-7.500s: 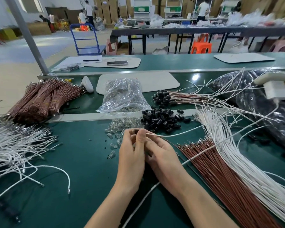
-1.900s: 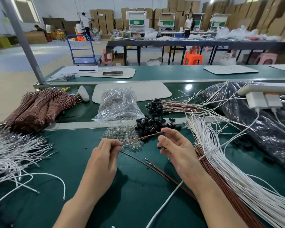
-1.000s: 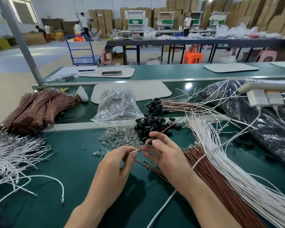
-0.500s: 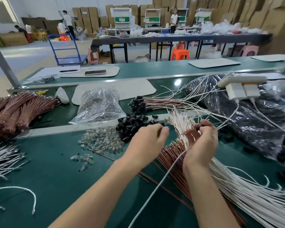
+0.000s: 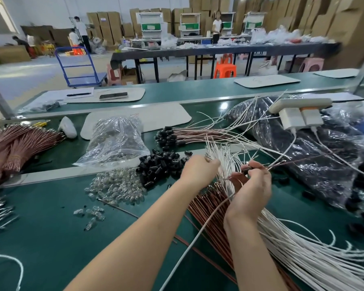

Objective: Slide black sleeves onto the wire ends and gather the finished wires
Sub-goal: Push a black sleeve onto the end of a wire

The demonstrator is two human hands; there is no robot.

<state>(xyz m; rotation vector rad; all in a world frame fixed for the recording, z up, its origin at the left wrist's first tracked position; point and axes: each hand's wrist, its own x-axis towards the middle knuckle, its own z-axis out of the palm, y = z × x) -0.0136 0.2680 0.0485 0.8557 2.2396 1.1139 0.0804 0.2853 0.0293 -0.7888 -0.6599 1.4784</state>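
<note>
I saw the right hand (image 5: 250, 185) pinching a brown wire (image 5: 282, 163) at its black sleeve (image 5: 245, 169), just right of centre frame. The wire lay nearly level, sleeved end pointing left, tail toward the right edge. The left hand (image 5: 199, 171) sat among the white wires (image 5: 223, 156) (gripping one or not, I couldn't tell). I'd tease out one end cleanly before sleeving.

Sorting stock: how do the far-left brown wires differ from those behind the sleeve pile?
The far-left wires are banded into bundles; the wires behind the pile lie loose and fanned. The far-left wires show no sleeves; those behind the pile end in black sleeves. Both are brown.
</note>
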